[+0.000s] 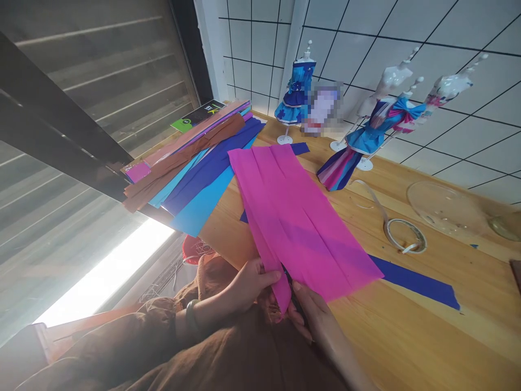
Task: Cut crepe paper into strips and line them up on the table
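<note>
A large magenta paper sheet point(299, 217) lies slantwise on the wooden table, its near corner reaching over the edge. My left hand point(252, 279) pinches a narrow strip at the sheet's near left edge between thumb and fingers. Just to its right, my right hand point(307, 312) is closed around dark scissors point(288, 276), whose blades sit in a slit between the strip and the rest of the sheet. The scissors' handles are mostly hidden by the fingers. Beneath the sheet runs a dark blue strip point(419, 283), showing at the right.
Folded blue, brown and pink papers point(195, 157) lie at the back left. Small dress forms, one in a blue dress point(301, 89), stand by the tiled wall. A tape roll point(405, 236) and a clear round dish point(443, 206) are at right. A red basket point(195, 248) sits below the edge.
</note>
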The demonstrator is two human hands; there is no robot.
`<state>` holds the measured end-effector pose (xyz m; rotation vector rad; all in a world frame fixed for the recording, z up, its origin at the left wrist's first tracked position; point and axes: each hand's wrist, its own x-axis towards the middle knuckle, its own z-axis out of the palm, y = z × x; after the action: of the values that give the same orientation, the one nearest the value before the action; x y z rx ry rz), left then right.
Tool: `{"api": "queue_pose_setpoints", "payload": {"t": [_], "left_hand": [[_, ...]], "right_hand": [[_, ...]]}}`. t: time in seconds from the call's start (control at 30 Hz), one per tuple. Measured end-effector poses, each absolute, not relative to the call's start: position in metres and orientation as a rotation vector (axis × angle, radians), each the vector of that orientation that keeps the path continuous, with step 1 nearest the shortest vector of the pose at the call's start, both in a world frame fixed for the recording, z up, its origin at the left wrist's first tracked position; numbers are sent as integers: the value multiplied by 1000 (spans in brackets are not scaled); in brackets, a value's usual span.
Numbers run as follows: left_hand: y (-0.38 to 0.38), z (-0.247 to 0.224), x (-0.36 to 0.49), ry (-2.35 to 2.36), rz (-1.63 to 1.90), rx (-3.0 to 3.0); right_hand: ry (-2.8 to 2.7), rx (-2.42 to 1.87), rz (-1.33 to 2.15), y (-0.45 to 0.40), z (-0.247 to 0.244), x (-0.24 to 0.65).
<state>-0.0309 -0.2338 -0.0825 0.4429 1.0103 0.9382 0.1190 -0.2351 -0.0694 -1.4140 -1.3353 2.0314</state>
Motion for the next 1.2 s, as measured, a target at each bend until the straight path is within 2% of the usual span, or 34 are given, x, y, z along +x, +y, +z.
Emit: {"api": "queue_pose_setpoints", "payload": {"t": [0.53,1.2], "left_hand": [[-236,-92,-35,1048,845,600],[-237,-96,-36,1043,831,627]], "right_hand": [[-1351,-1369,2046,-228,-65,116],[-1400,-1518,1984,-220,-66,111]]}}
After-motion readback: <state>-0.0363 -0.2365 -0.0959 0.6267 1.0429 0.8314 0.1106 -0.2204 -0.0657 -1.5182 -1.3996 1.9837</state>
